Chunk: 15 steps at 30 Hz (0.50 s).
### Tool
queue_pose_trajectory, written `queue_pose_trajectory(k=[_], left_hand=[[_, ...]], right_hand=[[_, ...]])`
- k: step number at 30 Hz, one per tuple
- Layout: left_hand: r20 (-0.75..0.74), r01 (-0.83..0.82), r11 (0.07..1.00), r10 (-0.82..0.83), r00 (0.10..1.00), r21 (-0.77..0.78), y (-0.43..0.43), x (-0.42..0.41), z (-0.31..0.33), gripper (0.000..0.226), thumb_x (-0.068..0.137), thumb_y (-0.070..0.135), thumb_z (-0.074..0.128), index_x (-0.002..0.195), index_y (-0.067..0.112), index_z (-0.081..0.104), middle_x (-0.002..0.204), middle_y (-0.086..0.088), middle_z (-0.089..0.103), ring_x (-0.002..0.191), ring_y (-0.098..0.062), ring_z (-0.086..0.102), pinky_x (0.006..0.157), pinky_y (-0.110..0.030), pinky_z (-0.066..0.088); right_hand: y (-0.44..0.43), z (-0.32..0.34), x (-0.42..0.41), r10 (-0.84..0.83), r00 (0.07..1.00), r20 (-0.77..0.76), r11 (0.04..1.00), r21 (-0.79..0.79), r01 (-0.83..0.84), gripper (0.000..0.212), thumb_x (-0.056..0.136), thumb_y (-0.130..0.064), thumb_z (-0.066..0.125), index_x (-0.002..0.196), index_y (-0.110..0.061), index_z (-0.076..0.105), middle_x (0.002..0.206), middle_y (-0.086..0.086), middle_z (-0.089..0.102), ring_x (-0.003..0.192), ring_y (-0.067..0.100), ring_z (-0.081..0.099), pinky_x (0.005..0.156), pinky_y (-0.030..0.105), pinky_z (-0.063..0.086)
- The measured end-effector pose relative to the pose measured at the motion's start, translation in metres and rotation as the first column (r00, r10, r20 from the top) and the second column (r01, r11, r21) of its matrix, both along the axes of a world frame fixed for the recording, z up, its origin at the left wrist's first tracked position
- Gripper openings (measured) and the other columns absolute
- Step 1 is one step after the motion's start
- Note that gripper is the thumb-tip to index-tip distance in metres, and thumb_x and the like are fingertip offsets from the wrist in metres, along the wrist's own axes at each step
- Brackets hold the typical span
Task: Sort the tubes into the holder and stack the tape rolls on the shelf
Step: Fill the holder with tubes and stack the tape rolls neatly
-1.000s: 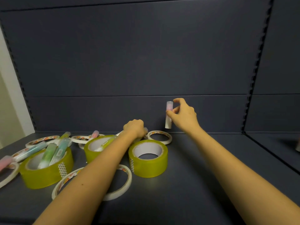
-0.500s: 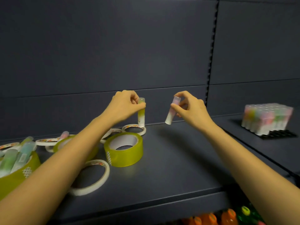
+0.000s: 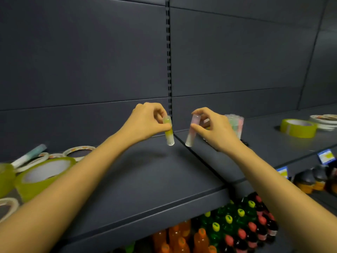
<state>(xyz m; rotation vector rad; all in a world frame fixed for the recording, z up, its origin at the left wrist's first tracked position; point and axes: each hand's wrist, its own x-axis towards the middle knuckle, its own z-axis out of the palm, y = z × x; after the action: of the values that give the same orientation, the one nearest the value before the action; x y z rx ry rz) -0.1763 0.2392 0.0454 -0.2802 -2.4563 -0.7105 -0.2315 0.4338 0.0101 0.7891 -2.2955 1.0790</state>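
A: What sits at the far left?

B: Wide yellow-green tape rolls (image 3: 42, 178) lie on the dark grey metal shelf (image 3: 145, 179). Thin white tape rings (image 3: 80, 150) lie around and behind them, and a teal-and-white plastic tube (image 3: 29, 156) rests slanted against the pile.

A: And the hands?

B: The left hand (image 3: 145, 123) is above the shelf board, thumb and fingertips pinching a small yellow-and-clear tube (image 3: 168, 133) near its top. The tube hangs almost upright, off the board. Just beside it, the right hand (image 3: 213, 128) pinches a pink-and-white tube (image 3: 192, 131) the same way, its lower end tilted leftward. The two tubes are close but apart.

A: Further right?

B: Behind the right hand stands a block of upright pastel tubes (image 3: 237, 123); I cannot tell what holds them. Well to the right is another yellow-green tape roll (image 3: 298, 127), with a flat stack of thin white rolls (image 3: 326, 121) just behind it. Drink bottles with coloured caps (image 3: 228, 229) fill the level below.
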Motion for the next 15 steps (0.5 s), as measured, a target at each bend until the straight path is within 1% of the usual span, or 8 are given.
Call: queue_pose_trajectory(k=[2, 4, 6, 8, 10, 12, 15], left_hand=[[-0.001, 0.01, 1.0, -0.01, 1.0, 0.016, 0.032, -0.011, -0.003, 0.01, 0.074, 0.015, 0.071, 0.082, 0.013, 0.065, 0.073, -0.002, 0.071, 0.061, -0.008, 0.061, 0.065, -0.025, 0.053], [-0.012, 0.01, 1.0, -0.01, 1.0, 0.022, 0.063, -0.022, -0.007, 0.011, 0.074, 0.015, 0.071, 0.083, 0.013, 0.064, 0.072, -0.001, 0.07, 0.059, -0.007, 0.058, 0.066, -0.025, 0.051], [-0.021, 0.002, 1.0, -0.002, 1.0, 0.002, 0.093, -0.033, -0.012, 0.013, 0.074, 0.017, 0.072, 0.083, 0.013, 0.064, 0.072, 0.002, 0.067, 0.059, -0.006, 0.056, 0.068, -0.024, 0.049], [-0.034, -0.015, 0.999, 0.014, 0.999, -0.029, 0.118, -0.044, -0.017, 0.014, 0.074, 0.02, 0.074, 0.083, 0.014, 0.065, 0.073, 0.006, 0.064, 0.056, -0.002, 0.053, 0.065, -0.017, 0.045], [-0.05, -0.047, 0.998, 0.045, 0.998, -0.038, 0.14, -0.055, -0.023, 0.015, 0.073, 0.022, 0.075, 0.081, 0.015, 0.065, 0.075, 0.009, 0.063, 0.054, 0.001, 0.051, 0.062, -0.013, 0.04], [-0.067, -0.095, 0.995, 0.093, 0.993, -0.035, 0.157, -0.064, -0.029, 0.015, 0.073, 0.022, 0.075, 0.082, 0.015, 0.065, 0.079, 0.009, 0.065, 0.054, 0.001, 0.05, 0.064, -0.016, 0.04], [-0.075, -0.162, 0.987, 0.161, 0.984, -0.018, 0.176, -0.075, -0.035, 0.016, 0.073, 0.022, 0.075, 0.082, 0.016, 0.063, 0.081, 0.007, 0.065, 0.054, 0.001, 0.049, 0.067, -0.023, 0.046]], right_hand=[[0.032, -0.001, -0.015, 0.006, 1.0, 0.015, 1.0, 0.009, -0.006, 0.029, 0.089, -0.022, 0.061, 0.117, -0.02, 0.056, 0.092, -0.012, 0.057, 0.081, 0.009, 0.062, 0.068, 0.013, 0.045], [0.063, -0.002, -0.031, 0.012, 1.0, 0.014, 1.0, 0.017, -0.012, 0.03, 0.088, -0.024, 0.062, 0.117, -0.022, 0.056, 0.098, -0.009, 0.058, 0.08, 0.008, 0.061, 0.066, 0.014, 0.043], [0.09, -0.004, -0.047, 0.019, 1.0, 0.013, 1.0, 0.0, -0.019, 0.03, 0.087, -0.024, 0.063, 0.117, -0.024, 0.055, 0.098, -0.01, 0.057, 0.078, 0.008, 0.061, 0.067, 0.018, 0.044], [0.112, -0.006, -0.063, 0.034, 0.999, 0.014, 0.999, -0.015, -0.034, 0.03, 0.087, -0.022, 0.064, 0.115, -0.023, 0.054, 0.096, -0.01, 0.057, 0.078, 0.01, 0.062, 0.073, 0.026, 0.047], [0.128, -0.01, -0.077, 0.067, 0.998, 0.013, 0.998, -0.018, -0.067, 0.029, 0.086, -0.02, 0.064, 0.112, -0.022, 0.054, 0.096, -0.008, 0.06, 0.077, 0.01, 0.062, 0.074, 0.028, 0.049], [0.138, -0.014, -0.089, 0.109, 0.994, 0.006, 0.994, -0.022, -0.109, 0.028, 0.084, -0.018, 0.065, 0.11, -0.021, 0.055, 0.097, -0.004, 0.063, 0.079, 0.013, 0.062, 0.074, 0.027, 0.049], [0.148, -0.018, -0.104, 0.157, 0.988, 0.003, 0.987, -0.028, -0.157, 0.028, 0.083, -0.017, 0.066, 0.109, -0.02, 0.055, 0.095, -0.003, 0.063, 0.079, 0.014, 0.062, 0.074, 0.026, 0.049]])
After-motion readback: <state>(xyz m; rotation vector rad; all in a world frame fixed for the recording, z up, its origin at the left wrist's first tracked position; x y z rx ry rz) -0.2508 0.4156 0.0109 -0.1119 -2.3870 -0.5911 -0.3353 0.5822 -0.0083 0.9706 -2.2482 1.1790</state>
